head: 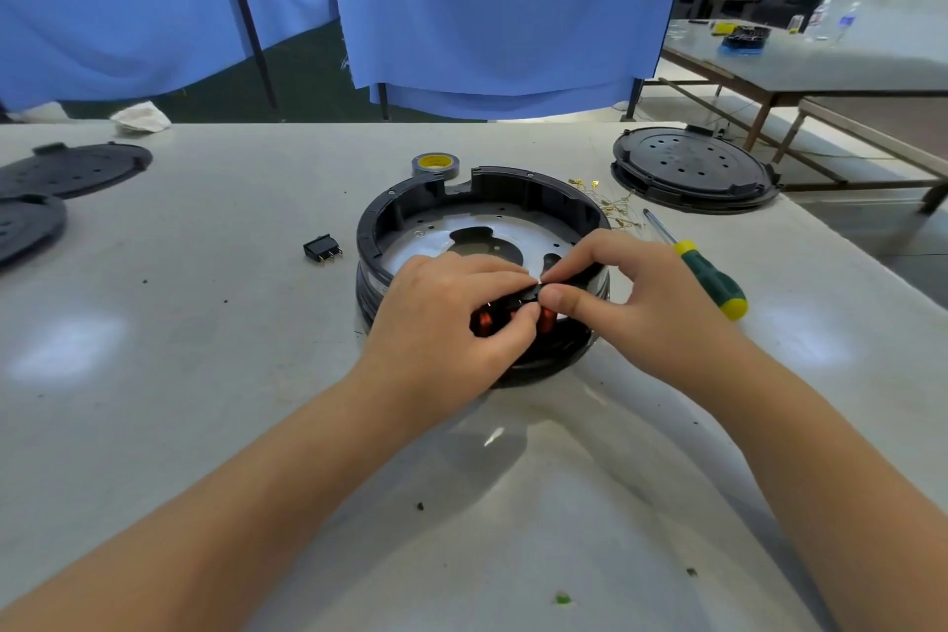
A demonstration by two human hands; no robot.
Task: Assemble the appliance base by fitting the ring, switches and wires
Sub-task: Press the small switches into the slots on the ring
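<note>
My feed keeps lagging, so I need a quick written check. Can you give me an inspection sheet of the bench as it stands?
Surface: pale table, dark specks scattered on it.
Job's things: round black appliance base at centre; spare black switch lying to its left; two red switches at the base's near rim.
Clutter: tape roll, green-handled screwdriver, black discs left and right, crumpled cloth.
Hands: left hand and right hand both pinch at the red switches.
Cables: thin wires with gold terminals behind the base.
Surroundings: blue curtain, second table with bottles.
</note>
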